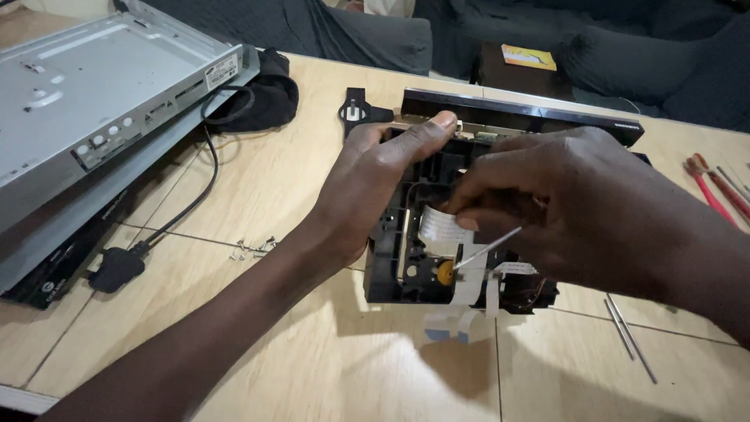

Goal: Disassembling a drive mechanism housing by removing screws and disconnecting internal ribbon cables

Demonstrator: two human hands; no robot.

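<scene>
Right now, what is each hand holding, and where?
Left hand grips the black drive assembly by its left side and top edge. Right hand pinches a thin metal tool by its upper end.

One head-worn camera looks steeply down and forward over the wooden table (312, 367) — close in, both forearms entering from six o'clock. Sofa cushions (625, 55) edge the frame at twelve — no second view shares the scene.
</scene>
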